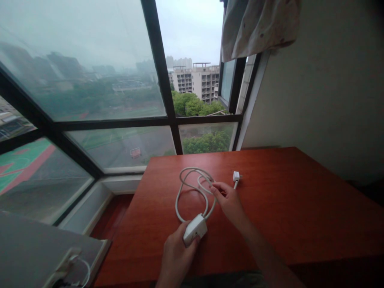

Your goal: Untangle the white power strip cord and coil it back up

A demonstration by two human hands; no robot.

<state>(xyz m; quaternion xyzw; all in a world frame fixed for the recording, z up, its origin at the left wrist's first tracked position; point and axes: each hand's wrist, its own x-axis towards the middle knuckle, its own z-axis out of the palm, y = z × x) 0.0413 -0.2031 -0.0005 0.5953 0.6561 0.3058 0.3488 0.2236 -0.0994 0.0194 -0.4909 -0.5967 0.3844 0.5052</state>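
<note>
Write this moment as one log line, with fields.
left hand: holds white socket block | right hand: pinches looped cable | plug: lying on table

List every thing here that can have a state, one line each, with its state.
white power block, gripped in left hand
cable, loosely looped, pinched by right hand
plug, unplugged, lying on table
curtain, bunched up high

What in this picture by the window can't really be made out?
Head view only:
Near end of the white box: covered by the left hand.
Stretch of cable in the right hand: hidden by its fingers.
Pins of the plug: too small.
Lower left, the white device: cut off by the bottom edge.
</note>
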